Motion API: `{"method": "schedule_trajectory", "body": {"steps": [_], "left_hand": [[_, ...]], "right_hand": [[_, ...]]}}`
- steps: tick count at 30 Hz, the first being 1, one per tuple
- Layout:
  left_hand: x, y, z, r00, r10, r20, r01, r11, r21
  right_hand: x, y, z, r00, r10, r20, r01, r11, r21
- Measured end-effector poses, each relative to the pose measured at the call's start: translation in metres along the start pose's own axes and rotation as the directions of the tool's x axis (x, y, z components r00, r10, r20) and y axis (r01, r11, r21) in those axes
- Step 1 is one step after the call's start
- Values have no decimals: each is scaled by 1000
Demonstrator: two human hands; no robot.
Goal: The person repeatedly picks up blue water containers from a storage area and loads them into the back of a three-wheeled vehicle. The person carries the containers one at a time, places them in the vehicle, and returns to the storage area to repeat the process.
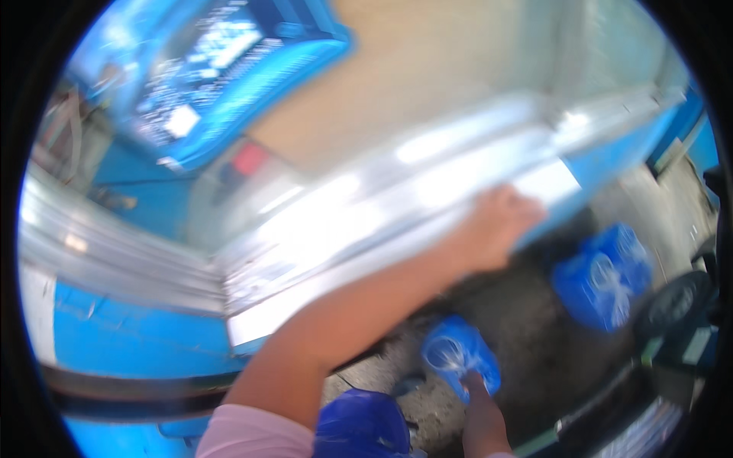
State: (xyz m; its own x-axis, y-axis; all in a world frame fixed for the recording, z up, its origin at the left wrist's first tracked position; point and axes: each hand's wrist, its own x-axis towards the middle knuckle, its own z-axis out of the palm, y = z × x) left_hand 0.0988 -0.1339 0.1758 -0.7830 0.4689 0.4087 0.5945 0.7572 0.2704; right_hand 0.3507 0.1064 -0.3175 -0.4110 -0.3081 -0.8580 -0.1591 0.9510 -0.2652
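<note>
My left arm reaches across the metal ledge, and my left hand (504, 221) is over its outer edge. Its fingers look bent, but motion smears them, so whether they grip anything cannot be told. Lower down, my right hand (473, 383) is closed at the near side of a blue rounded container (450, 340) with clear plastic on it. The fingertips are partly hidden there. To the right, two similar blue containers (603, 278) with clear plastic stand close together on the dark floor.
A bright metal ledge (366, 206) runs diagonally above a blue wall (137, 328). Behind it are a blue tray-like case (252, 95) and a tan surface (427, 69). A dark wheel (676, 301) stands at the right. Something blue (363, 424) is below my left arm.
</note>
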Motion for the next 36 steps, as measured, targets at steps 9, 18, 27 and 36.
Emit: {"method": "schedule_trajectory", "body": {"steps": [9, 18, 27, 36], "left_hand": [[3, -12, -4, 997, -3, -81, 3, 1000, 0], [2, -8, -10, 998, -42, -38, 42, 999, 8], [1, -14, -4, 999, -37, 0, 37, 999, 14], [3, -13, 2, 991, -82, 102, 71, 992, 106]], "right_hand": [[-31, -31, -54, 972, 213, -95, -213, 977, 4], [-70, -42, -104, 961, 242, -137, -243, 970, 15], [-170, -51, -113, 838, 297, -458, -152, 933, 327], [-273, -12, 21, 877, 399, -267, -170, 777, 606]]}}
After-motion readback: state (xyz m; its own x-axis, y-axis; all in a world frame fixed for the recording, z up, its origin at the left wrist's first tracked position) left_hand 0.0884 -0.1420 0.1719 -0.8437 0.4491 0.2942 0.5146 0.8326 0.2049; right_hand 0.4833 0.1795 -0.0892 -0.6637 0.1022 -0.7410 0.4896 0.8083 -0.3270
